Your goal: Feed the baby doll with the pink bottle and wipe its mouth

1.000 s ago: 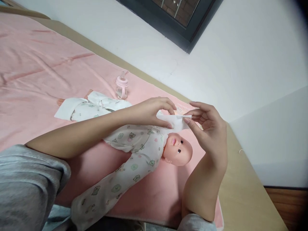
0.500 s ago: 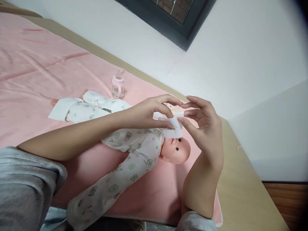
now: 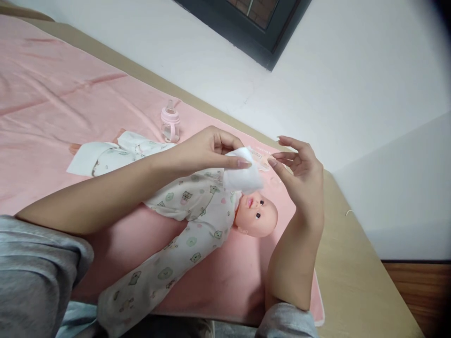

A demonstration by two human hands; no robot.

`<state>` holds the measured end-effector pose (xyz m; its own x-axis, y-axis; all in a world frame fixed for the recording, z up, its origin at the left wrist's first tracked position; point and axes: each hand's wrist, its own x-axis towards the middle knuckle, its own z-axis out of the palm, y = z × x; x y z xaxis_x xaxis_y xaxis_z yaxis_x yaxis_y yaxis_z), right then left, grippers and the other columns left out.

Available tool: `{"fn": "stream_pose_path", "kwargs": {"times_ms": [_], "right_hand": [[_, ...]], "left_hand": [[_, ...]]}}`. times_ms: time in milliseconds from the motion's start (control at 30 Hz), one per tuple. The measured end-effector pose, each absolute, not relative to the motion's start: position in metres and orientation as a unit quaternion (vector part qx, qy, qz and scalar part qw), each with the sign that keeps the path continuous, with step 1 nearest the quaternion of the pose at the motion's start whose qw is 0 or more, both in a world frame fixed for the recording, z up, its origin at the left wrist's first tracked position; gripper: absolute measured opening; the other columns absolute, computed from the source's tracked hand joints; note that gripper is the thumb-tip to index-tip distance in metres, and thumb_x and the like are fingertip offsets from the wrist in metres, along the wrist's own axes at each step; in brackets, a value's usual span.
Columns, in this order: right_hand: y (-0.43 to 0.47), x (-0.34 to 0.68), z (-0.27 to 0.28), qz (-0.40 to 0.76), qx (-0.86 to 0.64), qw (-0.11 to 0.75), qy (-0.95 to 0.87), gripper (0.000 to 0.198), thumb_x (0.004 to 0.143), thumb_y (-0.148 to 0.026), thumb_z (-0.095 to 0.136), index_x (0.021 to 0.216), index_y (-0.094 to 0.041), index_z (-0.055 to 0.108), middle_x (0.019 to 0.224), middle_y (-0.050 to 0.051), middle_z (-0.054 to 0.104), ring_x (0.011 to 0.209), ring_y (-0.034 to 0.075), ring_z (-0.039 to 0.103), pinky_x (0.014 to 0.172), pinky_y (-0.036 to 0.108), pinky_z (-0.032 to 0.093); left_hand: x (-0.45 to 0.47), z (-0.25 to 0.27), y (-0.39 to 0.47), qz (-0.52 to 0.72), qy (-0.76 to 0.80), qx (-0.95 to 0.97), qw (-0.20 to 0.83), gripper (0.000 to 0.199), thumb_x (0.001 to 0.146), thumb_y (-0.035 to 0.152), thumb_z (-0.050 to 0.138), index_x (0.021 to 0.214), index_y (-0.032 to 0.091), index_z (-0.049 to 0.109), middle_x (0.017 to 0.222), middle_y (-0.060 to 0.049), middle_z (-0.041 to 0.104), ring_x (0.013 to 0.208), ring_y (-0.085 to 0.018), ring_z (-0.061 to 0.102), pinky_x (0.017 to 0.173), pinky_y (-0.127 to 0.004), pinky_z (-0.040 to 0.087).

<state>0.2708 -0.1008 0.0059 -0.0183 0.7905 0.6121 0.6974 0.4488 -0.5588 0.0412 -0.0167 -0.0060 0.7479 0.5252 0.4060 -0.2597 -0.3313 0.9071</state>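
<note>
Your left hand [image 3: 206,146] pinches a small, thin white cloth [image 3: 243,177] between thumb and fingers, near the chin of the bald plastic doll [image 3: 256,217] in bear-print clothes. It is picked up, seemingly partly folded, and not yet laid down. Your right hand [image 3: 303,180] curls nearby; I can't tell whether its fingertips grip anything. The pink fleece blanket [image 3: 218,277] gives room beyond the doll's feet; its edge and the tan surface [image 3: 352,263] border your right.

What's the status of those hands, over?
Left hand pinching white cloth. Right hand alongside, seemingly empty. Baby doll lying below. Baby bottle upright, off to the side.
</note>
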Motion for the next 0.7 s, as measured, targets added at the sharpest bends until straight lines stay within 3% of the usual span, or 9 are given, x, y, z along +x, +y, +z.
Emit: {"fn": "stream_pose_path", "kwargs": {"times_ms": [133,300,533,700], "right_hand": [[-0.083,0.290,-0.003,0.095,-0.539,0.486,-0.682,0.039,0.084,-0.046,0.067,0.120,-0.032,0.060,0.131,0.004,0.059,0.099,0.018,0.064,0.094,0.041,0.056],[-0.052,0.322,-0.035,0.197,-0.558,0.497,-0.635,0.041,0.078,-0.039,0.072,0.116,-0.029,0.064,0.123,0.005,0.064,0.096,0.017,0.064,0.093,0.040,0.055],[-0.021,0.359,-0.126,0.448,-0.548,0.497,-0.503,0.049,0.066,-0.036,0.083,0.111,-0.024,0.066,0.109,0.005,0.070,0.106,0.020,0.065,0.107,0.043,0.048],[-0.019,0.364,-0.153,0.478,-0.536,0.520,-0.462,0.049,0.061,-0.034,0.087,0.104,-0.023,0.067,0.110,0.005,0.071,0.113,0.020,0.064,0.114,0.042,0.043]], "left_hand": [[0.047,-0.015,-0.017,0.243,0.120,0.778,0.567,0.013,0.085,0.030,0.070,0.087,0.017,0.071,0.082,-0.001,0.071,0.067,-0.012,0.065,0.056,-0.020,0.047],[0.058,-0.023,-0.021,0.223,0.131,0.862,0.436,0.008,0.082,0.022,0.067,0.084,0.016,0.072,0.078,0.003,0.071,0.067,-0.010,0.062,0.056,-0.019,0.042],[0.062,-0.025,-0.034,0.195,0.168,0.910,0.324,0.010,0.083,0.018,0.062,0.083,0.020,0.073,0.076,0.006,0.070,0.068,-0.011,0.061,0.061,-0.021,0.039],[0.063,-0.023,-0.047,0.176,0.165,0.918,0.315,0.011,0.088,0.015,0.061,0.084,0.021,0.070,0.079,0.006,0.069,0.070,-0.011,0.061,0.065,-0.023,0.039]]}}
